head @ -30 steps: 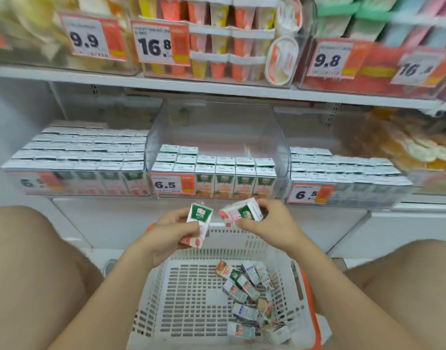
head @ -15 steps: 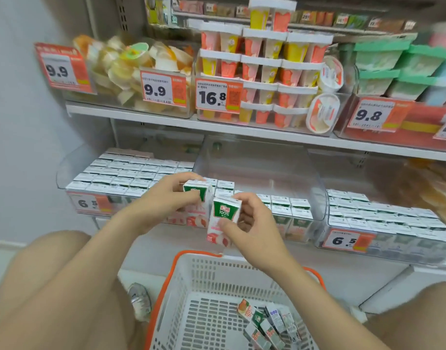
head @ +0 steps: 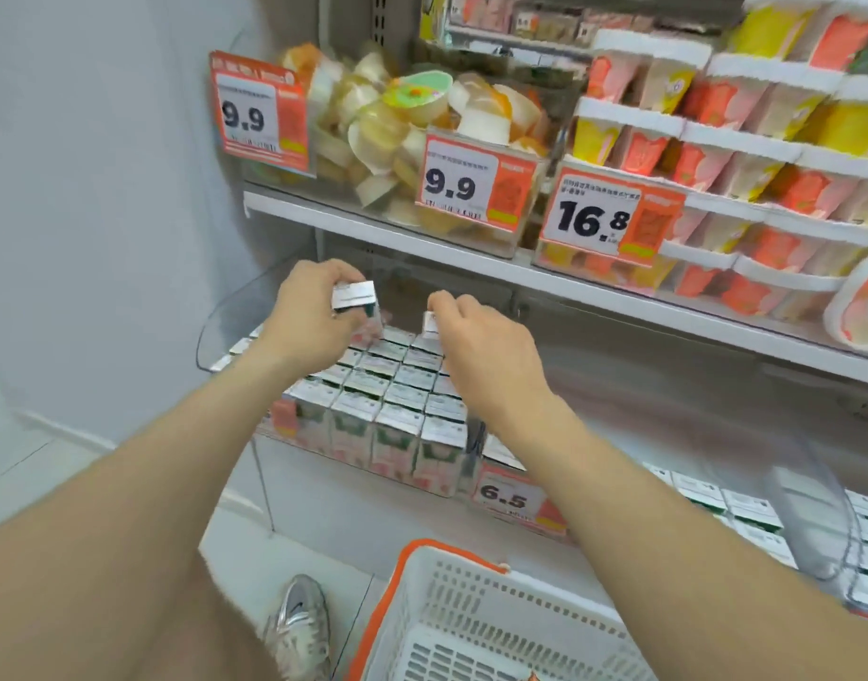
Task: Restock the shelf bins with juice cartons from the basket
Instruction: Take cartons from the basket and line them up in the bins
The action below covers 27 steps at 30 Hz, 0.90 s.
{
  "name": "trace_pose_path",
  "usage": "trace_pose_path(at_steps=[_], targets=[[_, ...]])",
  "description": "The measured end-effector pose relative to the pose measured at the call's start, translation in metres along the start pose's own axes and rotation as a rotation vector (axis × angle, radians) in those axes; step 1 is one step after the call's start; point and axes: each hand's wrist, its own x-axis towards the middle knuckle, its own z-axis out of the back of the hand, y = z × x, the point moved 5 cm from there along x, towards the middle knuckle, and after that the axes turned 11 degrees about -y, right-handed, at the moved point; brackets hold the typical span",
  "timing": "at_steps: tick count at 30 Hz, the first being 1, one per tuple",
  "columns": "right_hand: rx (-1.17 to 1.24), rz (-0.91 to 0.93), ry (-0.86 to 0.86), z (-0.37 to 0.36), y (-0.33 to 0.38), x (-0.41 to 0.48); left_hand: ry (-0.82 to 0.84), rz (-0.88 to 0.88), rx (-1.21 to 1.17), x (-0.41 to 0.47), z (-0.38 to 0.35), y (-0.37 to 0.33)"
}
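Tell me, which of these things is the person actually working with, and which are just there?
In the job: left hand holding a juice carton; right hand pinching a second carton; clear shelf bin; white basket.
Just there: jelly cups; stacked dessert cups; price tags; sneaker.

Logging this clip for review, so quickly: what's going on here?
A person is restocking a shop shelf. The left hand grips a juice carton, and the right hand pinches a second carton, mostly hidden by its fingers. Both cartons are held over the back rows of a clear bin on the lower shelf, which looks nearly full of cartons. Neither is set down yet. The white basket with an orange rim sits below, in front of the shelf.
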Motion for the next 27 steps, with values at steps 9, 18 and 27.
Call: trace_pose_path(at_steps=[9,18,27], targets=[[0.289,-0.478,0.318,-0.107,-0.013,0.080,0.137,-0.022,0.078,0.006,-0.013,0.027],[0.396,-0.380,0.696,-0.133,-0.017,0.087,0.107,0.070,0.029,0.005,-0.017,0.023],[0.848,-0.172,0.265,-0.052,0.007,0.063,0.058,0.049,-0.048,0.000,-0.014,-0.005]])
